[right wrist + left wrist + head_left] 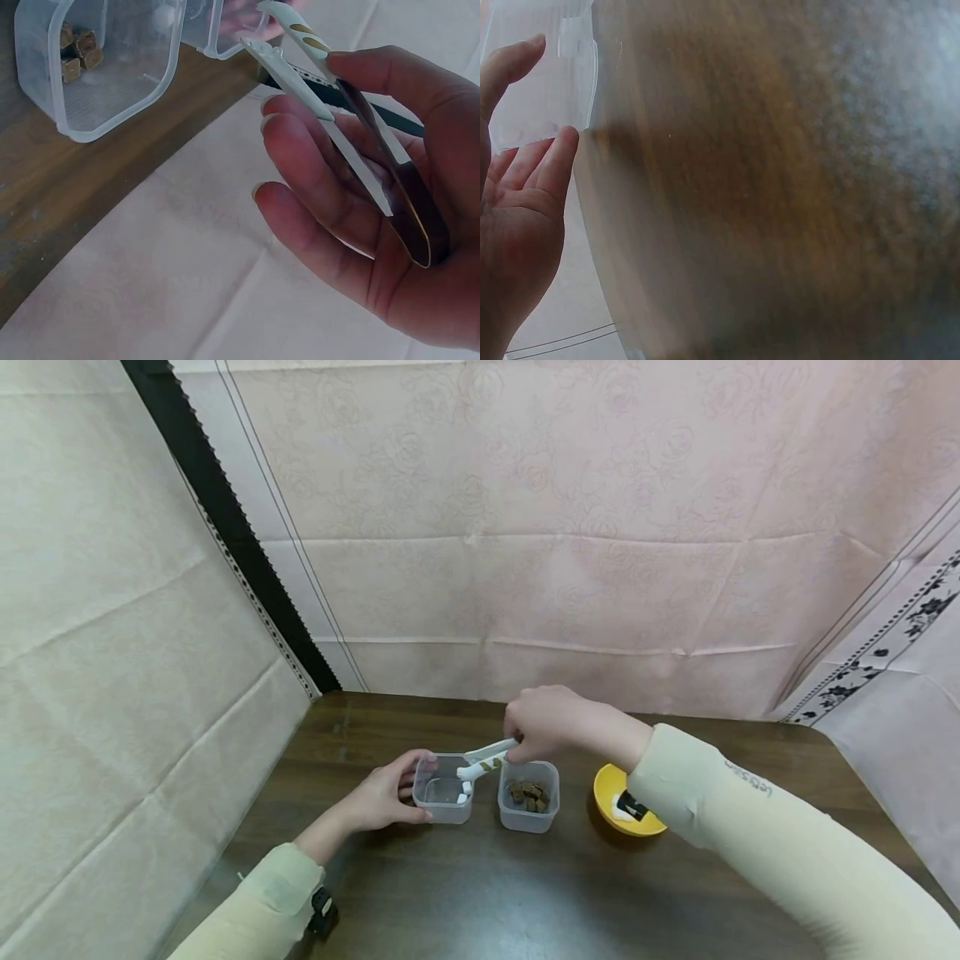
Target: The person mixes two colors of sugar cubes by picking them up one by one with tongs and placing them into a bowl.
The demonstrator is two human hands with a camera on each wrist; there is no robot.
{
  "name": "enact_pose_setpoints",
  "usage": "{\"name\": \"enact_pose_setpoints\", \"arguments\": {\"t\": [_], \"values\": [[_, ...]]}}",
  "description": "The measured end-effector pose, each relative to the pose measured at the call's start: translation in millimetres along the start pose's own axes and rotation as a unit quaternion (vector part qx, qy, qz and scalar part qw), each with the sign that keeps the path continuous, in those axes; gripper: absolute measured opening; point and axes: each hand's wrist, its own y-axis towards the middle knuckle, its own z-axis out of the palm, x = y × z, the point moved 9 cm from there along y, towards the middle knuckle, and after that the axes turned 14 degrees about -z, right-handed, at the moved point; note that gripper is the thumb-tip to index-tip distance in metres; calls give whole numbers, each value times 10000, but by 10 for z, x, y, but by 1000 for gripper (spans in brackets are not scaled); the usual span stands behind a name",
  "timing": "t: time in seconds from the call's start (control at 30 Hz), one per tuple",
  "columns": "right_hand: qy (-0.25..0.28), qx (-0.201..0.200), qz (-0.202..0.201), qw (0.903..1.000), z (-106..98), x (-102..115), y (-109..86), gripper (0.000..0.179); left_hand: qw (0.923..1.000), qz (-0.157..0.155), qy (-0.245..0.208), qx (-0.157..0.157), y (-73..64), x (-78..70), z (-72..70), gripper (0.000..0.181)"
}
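- Gripping the left tub (448, 814): left hand (386, 795), thumb and fingers round it.
- White pieces (466, 789) inside, near the tongs (483, 767) that the right hand (551, 722) pinches.
- Right tub (525, 823), holding brown cubes (528, 795).
- Yellow bowl (604, 787), right of both tubs.

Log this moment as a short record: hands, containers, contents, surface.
Left hand: holds a clear square plastic box
Right hand: grips slim white-tipped tongs with gold marks, tips over that box
Inside: small white pieces toward its right side
Right of it: second clear square plastic box holding brown cubes
Farther right: round yellow bowl; white contents partly hidden
Surface: dark brown wood-grain table
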Motion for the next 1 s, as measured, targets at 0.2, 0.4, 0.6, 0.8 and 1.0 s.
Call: {"name": "enact_pose_setpoints", "arguments": {"t": [0.2, 0.4, 0.6, 0.8, 1.0], "values": [[-351, 208, 64, 9991, 45, 30, 203, 40, 10000, -39, 54, 19, -2, -8, 3, 79], [-533, 387, 193, 9976, 94, 72, 342, 42, 9999, -111, 107, 12, 6, 2, 1, 81], [-622, 601, 347, 9956, 160, 68, 429, 38, 9998, -175, 41, 35, 28, 23, 5, 83], [-538, 912, 445, 9934, 252, 34, 503, 42, 9999, -142, 27, 27, 27, 25, -6, 83], [-786, 1053, 433, 9904, 294, 54, 585, 41, 9999, -125, 20, 26, 7, 14, -2, 81]]}}
